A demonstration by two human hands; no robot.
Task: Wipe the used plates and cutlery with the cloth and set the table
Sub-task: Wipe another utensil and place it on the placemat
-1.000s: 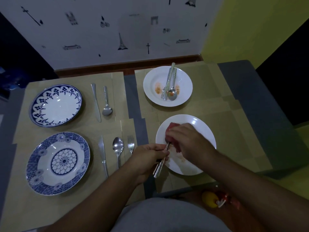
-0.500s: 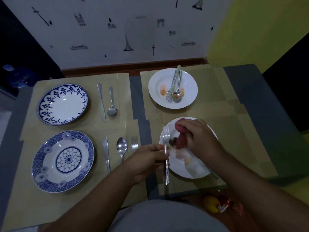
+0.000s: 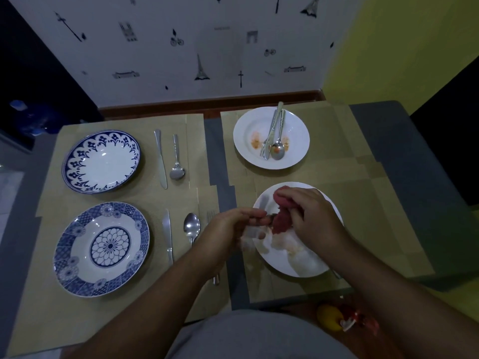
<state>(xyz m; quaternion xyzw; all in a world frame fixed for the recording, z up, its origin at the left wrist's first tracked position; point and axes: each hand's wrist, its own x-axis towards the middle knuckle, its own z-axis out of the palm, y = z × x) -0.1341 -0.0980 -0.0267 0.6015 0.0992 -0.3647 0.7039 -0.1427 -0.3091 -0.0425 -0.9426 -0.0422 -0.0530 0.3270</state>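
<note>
My left hand [image 3: 233,226] pinches a fork over the left rim of the near white plate [image 3: 300,263]. Only a short bit of its metal [image 3: 272,216] shows between my fingers and the cloth. My right hand [image 3: 313,218] grips the bunched red cloth [image 3: 281,220] and presses it against that metal. The near plate carries pale smears. Another cutlery handle [image 3: 337,274] pokes out at its right edge under my forearm. The far white plate [image 3: 298,130] has orange stains and holds a fork, knife and spoon [image 3: 274,136].
Two blue-patterned plates [image 3: 101,161] [image 3: 101,248] sit on the left mats. A knife [image 3: 160,159] and spoon [image 3: 177,161] lie by the far one; a knife [image 3: 168,234], spoon [image 3: 191,226] and fork [image 3: 211,213] by the near one. A yellow and red object [image 3: 334,317] lies on the floor.
The fork stood upright in my left hand; now it is turned towards the cloth and mostly hidden. My right hand has brought the cloth down onto it.
</note>
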